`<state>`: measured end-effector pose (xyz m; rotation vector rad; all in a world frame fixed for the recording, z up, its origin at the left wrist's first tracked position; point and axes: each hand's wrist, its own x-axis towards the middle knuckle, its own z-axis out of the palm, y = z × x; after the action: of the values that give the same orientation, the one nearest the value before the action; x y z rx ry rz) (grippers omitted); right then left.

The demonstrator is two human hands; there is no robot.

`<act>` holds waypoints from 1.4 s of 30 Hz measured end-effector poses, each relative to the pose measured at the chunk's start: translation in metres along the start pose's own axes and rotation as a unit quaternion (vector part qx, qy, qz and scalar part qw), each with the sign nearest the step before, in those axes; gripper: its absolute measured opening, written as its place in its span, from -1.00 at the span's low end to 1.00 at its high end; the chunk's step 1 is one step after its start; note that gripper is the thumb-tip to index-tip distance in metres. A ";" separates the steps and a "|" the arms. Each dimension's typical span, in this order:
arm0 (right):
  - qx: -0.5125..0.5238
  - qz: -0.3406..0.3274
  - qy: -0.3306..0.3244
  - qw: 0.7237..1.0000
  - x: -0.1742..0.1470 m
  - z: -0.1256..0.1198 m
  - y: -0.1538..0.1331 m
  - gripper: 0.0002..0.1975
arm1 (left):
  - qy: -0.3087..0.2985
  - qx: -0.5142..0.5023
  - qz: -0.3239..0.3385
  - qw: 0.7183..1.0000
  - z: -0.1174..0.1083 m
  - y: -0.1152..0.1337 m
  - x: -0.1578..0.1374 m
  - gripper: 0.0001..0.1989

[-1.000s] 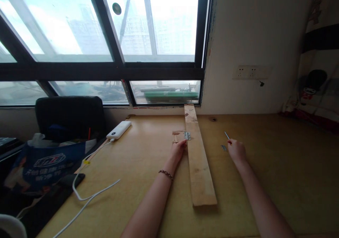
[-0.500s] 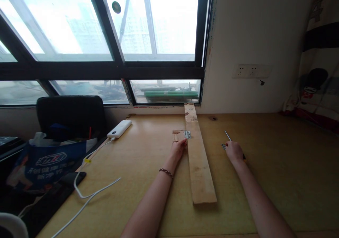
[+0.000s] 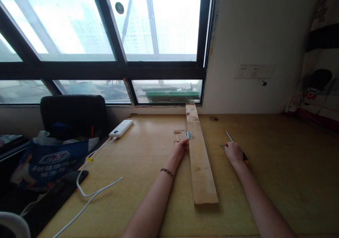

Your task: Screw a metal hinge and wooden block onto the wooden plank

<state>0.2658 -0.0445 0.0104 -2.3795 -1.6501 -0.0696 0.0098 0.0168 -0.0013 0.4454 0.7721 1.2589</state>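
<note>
Since the hinge (image 3: pixel 189 135) bridges the plank (image 3: pixel 202 167) and a small block (image 3: pixel 180 135) beside it, my guess is the left hand (image 3: pixel 180 149) is there to steady that joint; its fingers are at the block's near edge, just below the hinge, though from my end of the link I can't tell if they're really clamped. Right hand (image 3: pixel 234 152) is well apart, closed around a screwdriver (image 3: pixel 229 136), probably tucked that way so the fingertips can get at the screws (image 3: pixel 222 146) on the desk (image 3: pixel 278 178). Power bank (image 3: pixel 122 128)'s off left, likely just parked clear.
</note>
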 end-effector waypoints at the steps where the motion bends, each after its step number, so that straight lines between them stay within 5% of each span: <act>1: -0.001 -0.001 0.001 1.000 0.000 0.000 0.000 -0.72 | 0.000 0.001 -0.001 1.000 0.000 0.000 0.000 -0.88; 32: 0.020 0.027 -0.011 0.999 0.003 0.005 0.004 -0.77 | -0.001 0.001 0.000 1.000 0.002 0.002 -0.003 -0.89; 42: 0.176 0.001 0.141 0.974 0.003 0.003 -0.002 -0.69 | -0.004 0.002 0.011 1.000 0.001 0.000 -0.001 -0.87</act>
<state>0.2645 -0.0402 0.0086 -2.0007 -1.3968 -0.1001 0.0103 0.0160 -0.0002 0.4637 0.7641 1.2753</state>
